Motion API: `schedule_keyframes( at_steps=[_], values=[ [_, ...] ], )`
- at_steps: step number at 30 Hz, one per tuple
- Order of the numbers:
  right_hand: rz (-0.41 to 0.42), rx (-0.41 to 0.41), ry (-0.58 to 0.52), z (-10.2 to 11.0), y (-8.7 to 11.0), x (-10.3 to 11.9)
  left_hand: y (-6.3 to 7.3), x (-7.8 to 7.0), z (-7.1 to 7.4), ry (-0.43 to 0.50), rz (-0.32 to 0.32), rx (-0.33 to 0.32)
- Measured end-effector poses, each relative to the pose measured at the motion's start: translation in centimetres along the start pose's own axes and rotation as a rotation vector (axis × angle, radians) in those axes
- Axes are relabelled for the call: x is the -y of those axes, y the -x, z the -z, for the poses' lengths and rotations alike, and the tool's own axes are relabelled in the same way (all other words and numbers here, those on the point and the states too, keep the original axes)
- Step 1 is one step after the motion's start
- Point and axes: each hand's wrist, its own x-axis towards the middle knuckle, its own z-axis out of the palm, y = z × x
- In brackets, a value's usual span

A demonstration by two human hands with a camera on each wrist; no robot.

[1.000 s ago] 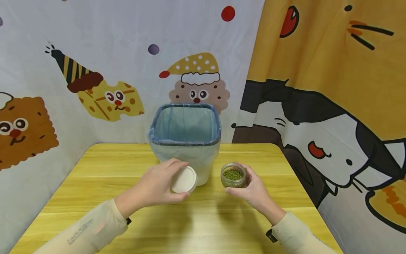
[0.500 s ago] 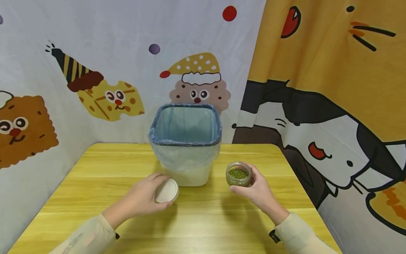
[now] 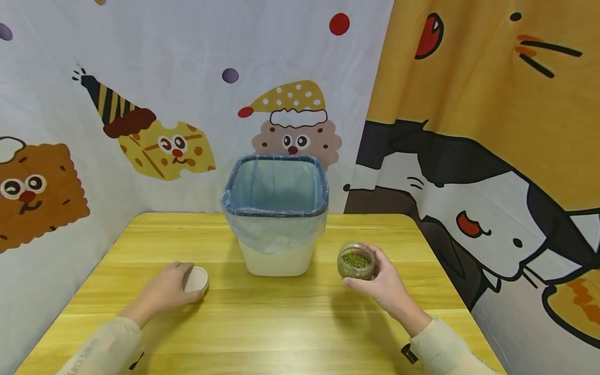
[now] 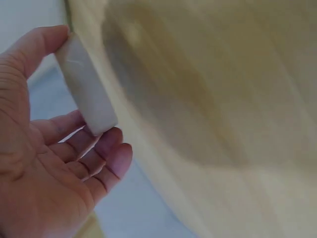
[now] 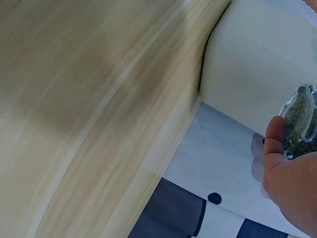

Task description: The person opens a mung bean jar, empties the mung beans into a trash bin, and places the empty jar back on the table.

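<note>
On the left side of the table, my left hand (image 3: 164, 291) pinches a round white lid (image 3: 196, 279) between thumb and fingers. The left wrist view shows the lid (image 4: 86, 87) edge-on, thumb at one end and fingertips at the other, above its shadow. My right hand (image 3: 386, 286) grips a small clear glass jar (image 3: 345, 272) by its right side, over the right part of the table. The open-topped jar holds green mung beans (image 3: 356, 260). In the right wrist view, part of the jar (image 5: 298, 116) shows at the right edge beside the thumb.
A whitish bin (image 3: 277, 259) lined with a translucent blue bag (image 3: 276, 229) stands at the back middle of the wood-grain table (image 3: 281, 333). Behind the table hangs a cartoon-printed curtain (image 3: 187, 31), with a yellow section at right.
My left hand has carried the lid leftward, from in front of the bin to the left part of the table. My right hand with the jar has shifted slightly right.
</note>
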Motion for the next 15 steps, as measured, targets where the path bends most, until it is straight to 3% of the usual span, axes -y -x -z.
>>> schedule_keyframes(
  at_steps=[3,7,12,15],
  values=[
    [0.003,0.002,0.006,0.1,0.0,-0.2,0.0,2.0,-0.1,0.003,0.040,0.036],
    [0.004,0.000,0.006,0.1,0.0,-0.4,0.0,3.4,-0.2,0.016,0.070,0.072],
    [0.011,0.003,-0.001,0.0,-0.1,-0.6,-0.1,3.8,-0.1,0.006,0.075,0.078],
    [0.017,0.008,-0.007,-0.1,-0.2,-0.7,0.0,3.5,0.2,0.000,0.066,0.036]
  ],
)
